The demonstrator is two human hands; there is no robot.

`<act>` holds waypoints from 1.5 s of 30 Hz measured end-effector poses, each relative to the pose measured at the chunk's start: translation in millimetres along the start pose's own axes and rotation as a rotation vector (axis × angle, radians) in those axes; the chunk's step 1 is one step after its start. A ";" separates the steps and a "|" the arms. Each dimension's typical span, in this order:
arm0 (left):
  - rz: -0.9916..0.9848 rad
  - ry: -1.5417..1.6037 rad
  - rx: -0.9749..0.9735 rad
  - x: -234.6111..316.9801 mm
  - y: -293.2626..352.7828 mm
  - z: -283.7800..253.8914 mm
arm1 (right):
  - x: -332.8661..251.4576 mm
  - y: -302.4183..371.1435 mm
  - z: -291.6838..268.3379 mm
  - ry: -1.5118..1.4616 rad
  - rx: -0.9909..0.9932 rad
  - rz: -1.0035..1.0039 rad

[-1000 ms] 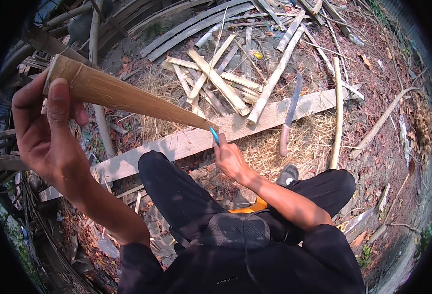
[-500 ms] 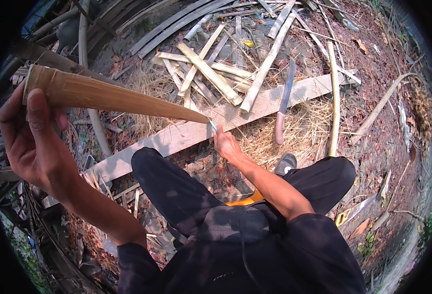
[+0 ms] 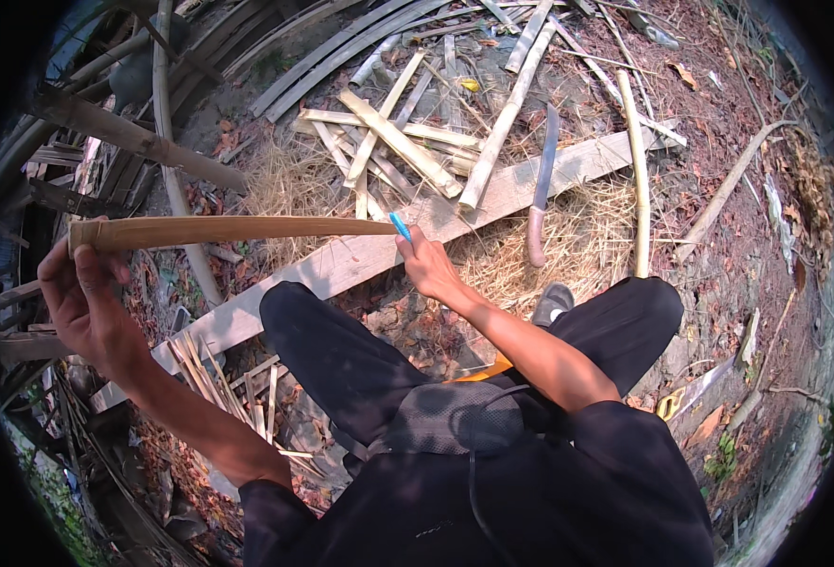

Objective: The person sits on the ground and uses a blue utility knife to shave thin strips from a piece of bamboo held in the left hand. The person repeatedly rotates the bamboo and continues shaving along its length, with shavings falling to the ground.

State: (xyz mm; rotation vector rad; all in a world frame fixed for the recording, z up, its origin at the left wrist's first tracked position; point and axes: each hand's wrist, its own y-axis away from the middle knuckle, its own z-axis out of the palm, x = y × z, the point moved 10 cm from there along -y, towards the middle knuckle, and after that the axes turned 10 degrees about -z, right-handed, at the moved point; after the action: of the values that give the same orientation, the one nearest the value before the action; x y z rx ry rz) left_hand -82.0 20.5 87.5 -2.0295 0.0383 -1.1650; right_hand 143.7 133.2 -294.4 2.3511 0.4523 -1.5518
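A long bamboo strip (image 3: 247, 231) spans level between my hands, raised off the ground. My left hand (image 3: 94, 307) is closed round its left end, thumb on the near side. At the other end my right hand (image 3: 426, 265) is closed with a slim blue pen-like thing (image 3: 400, 225) sticking up from its fingers. That blue thing meets the strip's tip; how far the fingers also pinch the strip is hidden. Beneath the tip lies a wide wooden plank (image 3: 341, 260). A large knife (image 3: 542, 180) with a pinkish handle rests across the plank, blade pointing away from me.
Split bamboo pieces (image 3: 403, 142) lie heaped beyond the plank. To the right stretches a bamboo pole (image 3: 638, 180). A yellow-handled saw (image 3: 691, 392) rests at the lower right. Thin slivers (image 3: 214, 378) gather by my left knee, with stacked timber (image 3: 133, 132) at the left.
The strip's left end has come down, so it now runs nearly level, its edge turned toward me. My left hand lowered with it. More of the blue thing shows in my right hand.
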 end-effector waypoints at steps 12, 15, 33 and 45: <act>0.087 0.237 -0.209 62.3 3.7 77.3 | -326.2 101.3 -108.0 -0.186 0.142 -0.708; 0.126 0.256 -0.225 72.3 8.9 85.4 | -321.1 103.6 -100.5 -0.092 0.111 -0.659; 0.013 0.170 -0.296 79.7 -5.3 89.7 | -65.6 54.6 -35.6 0.389 -0.002 -0.028; 0.019 0.134 -0.262 89.1 -12.3 107.7 | -305.8 89.4 -118.2 -0.081 0.223 -0.540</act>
State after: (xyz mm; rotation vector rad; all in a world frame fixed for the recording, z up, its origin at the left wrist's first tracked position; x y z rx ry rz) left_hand 45.6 60.6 129.8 -2.1661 0.2894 -1.3402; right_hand 165.3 68.6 38.5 2.4428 1.0073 -2.0093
